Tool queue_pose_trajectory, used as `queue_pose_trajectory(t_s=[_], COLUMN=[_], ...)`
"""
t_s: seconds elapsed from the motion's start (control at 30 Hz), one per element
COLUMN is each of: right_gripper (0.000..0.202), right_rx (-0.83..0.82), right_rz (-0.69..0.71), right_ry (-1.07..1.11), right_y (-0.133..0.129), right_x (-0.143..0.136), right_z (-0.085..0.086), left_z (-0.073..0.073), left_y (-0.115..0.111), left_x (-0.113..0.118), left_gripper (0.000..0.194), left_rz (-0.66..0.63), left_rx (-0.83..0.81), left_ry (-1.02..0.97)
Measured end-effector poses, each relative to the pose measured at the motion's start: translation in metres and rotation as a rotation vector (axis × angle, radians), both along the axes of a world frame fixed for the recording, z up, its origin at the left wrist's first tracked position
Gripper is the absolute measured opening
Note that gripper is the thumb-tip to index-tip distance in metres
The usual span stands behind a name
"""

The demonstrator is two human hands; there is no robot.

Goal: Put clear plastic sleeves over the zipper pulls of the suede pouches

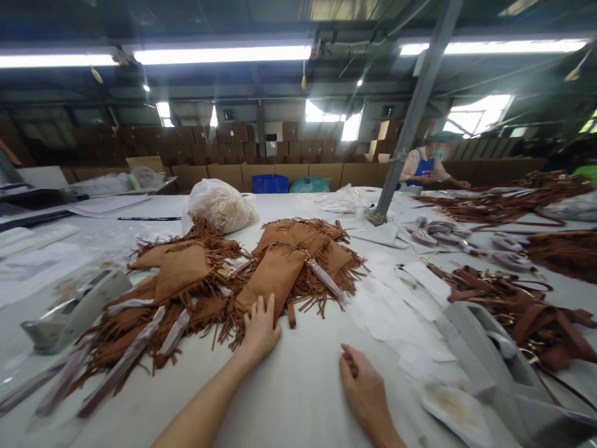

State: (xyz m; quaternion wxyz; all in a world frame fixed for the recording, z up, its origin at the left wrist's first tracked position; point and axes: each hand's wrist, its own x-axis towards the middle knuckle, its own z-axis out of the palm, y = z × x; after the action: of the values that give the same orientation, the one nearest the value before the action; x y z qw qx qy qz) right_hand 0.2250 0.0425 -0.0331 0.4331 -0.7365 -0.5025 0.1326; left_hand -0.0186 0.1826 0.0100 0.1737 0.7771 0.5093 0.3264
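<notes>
Brown fringed leather bags lie piled on the white table, one heap [184, 274] at the left and another at the centre. My left hand [261, 326] rests its spread fingers on the near end of a smooth tan bag [273, 277] in the central heap. A metal clasp and a plastic-wrapped strap [326, 280] lie on that heap's right side. Over the bare tabletop to the right, my right hand [364, 382] is apart from the bags, its fingers curled in; whether anything is between them is hidden.
Grey tape dispensers [77, 311] [504, 361] stand at left and right. Brown straps [517, 305] lie at the right beside white paper sheets [401, 311]. A stuffed plastic bag [221, 205] sits behind the heaps. A slanted metal post [417, 112] and a person in a blue apron [424, 168] are beyond.
</notes>
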Motion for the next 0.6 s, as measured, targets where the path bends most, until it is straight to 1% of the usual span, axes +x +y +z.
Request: queue_pose_trajectory(t_s=[0.07, 0.13, 0.2, 0.27, 0.37, 0.43, 0.53, 0.6], right_gripper=[0.041, 0.043, 0.045, 0.048, 0.056, 0.062, 0.067, 0.066], right_rx=[0.010, 0.009, 0.022, 0.053, 0.114, 0.128, 0.137, 0.163], right_rz=[-0.019, -0.061, -0.106, -0.148, -0.181, -0.178, -0.133, -0.089], right_ry=[0.024, 0.066, 0.105, 0.153, 0.275, 0.379, 0.483, 0.445], right_y=[-0.003, -0.002, 0.001, 0.003, 0.004, 0.003, 0.003, 0.002], right_x=[0.001, 0.003, 0.005, 0.007, 0.010, 0.012, 0.013, 0.012], right_z=[-0.003, -0.002, 0.000, 0.001, -0.001, -0.003, -0.003, -0.002], left_z=[-0.001, 0.002, 0.008, 0.015, 0.023, 0.022, 0.010, -0.001], left_y=[0.002, 0.007, 0.015, 0.022, 0.024, 0.016, -0.008, -0.028], left_x=[0.006, 0.006, 0.001, -0.011, -0.041, -0.069, -0.115, -0.141], left_gripper=[0.035, 0.035, 0.034, 0.032, 0.031, 0.031, 0.032, 0.030], left_rz=[-0.023, -0.032, -0.034, -0.031, -0.035, -0.034, -0.006, 0.004], left_rx=[-0.022, -0.035, -0.040, -0.037, -0.023, -0.014, -0.014, -0.028], left_ry=[-0.019, -0.040, -0.063, -0.090, -0.141, -0.177, -0.240, -0.270])
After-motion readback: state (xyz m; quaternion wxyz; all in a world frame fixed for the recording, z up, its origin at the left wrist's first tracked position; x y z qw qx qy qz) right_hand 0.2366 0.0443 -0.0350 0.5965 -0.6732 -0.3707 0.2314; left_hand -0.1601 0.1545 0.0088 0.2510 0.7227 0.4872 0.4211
